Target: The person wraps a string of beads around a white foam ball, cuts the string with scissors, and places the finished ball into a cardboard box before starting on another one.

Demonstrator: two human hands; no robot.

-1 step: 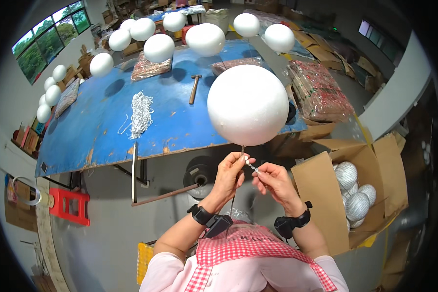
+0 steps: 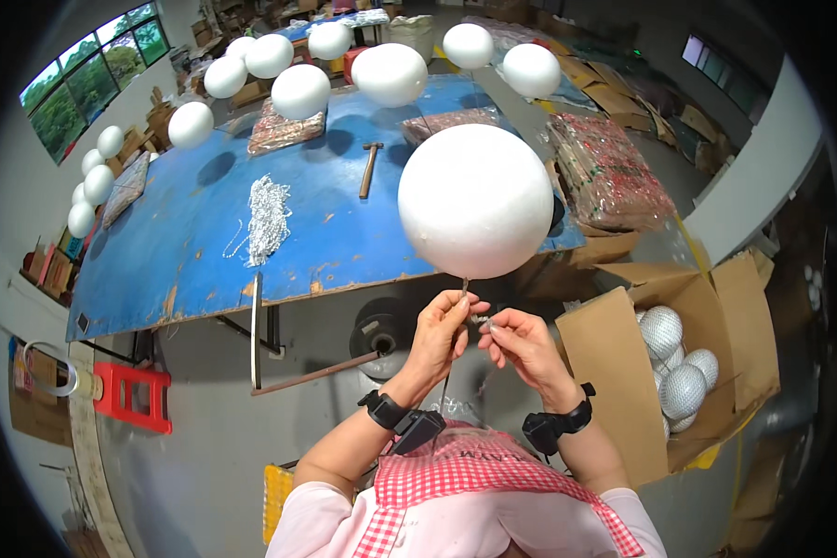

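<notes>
A large white foam ball (image 2: 474,200) is up on a thin metal rod (image 2: 465,284) in front of me. Just below the ball, my left hand (image 2: 445,325) pinches the rod between thumb and fingers. A short bit of a silvery-white bead string (image 2: 479,320) shows between my hands. My right hand (image 2: 519,337) pinches this string close beside the left; its end is hidden in the fingers. On the blue table (image 2: 186,260) ahead lies a bundle of similar bead strings (image 2: 269,219).
A hammer (image 2: 370,170) lies on the table. More white foam balls (image 2: 300,92) stand along its far and left sides. At right, an open carton (image 2: 614,381) holds several bead-covered balls (image 2: 683,391). A red stool (image 2: 133,397) stands at left, wrapped bundles (image 2: 609,172) at far right.
The right thumb and fingers have closed in on the bead string, and less of it shows between my hands. The left hand stays on the rod.
</notes>
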